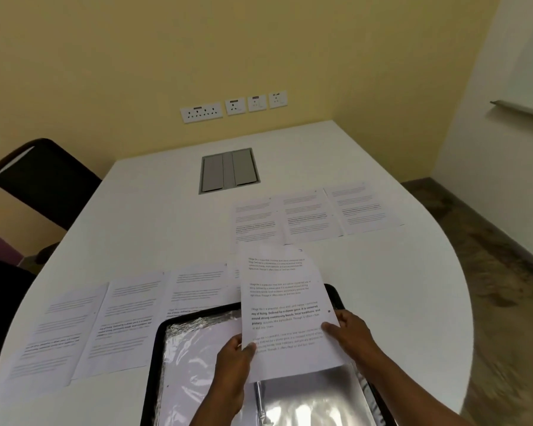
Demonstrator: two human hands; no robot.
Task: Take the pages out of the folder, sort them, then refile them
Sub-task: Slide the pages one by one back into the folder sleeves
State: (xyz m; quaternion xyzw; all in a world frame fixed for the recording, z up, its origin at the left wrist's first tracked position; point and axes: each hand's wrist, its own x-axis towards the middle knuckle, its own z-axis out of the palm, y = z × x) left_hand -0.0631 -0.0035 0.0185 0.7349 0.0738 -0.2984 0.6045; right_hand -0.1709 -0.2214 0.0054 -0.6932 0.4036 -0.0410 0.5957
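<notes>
An open black folder [157,358] with clear plastic sleeves lies at the table's near edge. Above it I hold one printed page [285,305] upright and slightly curled. My left hand [233,367] pinches its lower left edge, thumb on the front. My right hand [348,332] grips its right edge, thumb on the printed side. Three printed pages [111,324] lie side by side left of the folder; the third is partly under the folder. Three more pages [314,215] lie in a row farther back on the right.
The white table [166,229] has a curved right edge and a grey cable hatch [228,170] in the middle. A black chair [40,176] stands at the far left. Wall sockets [233,106] sit on the yellow wall behind.
</notes>
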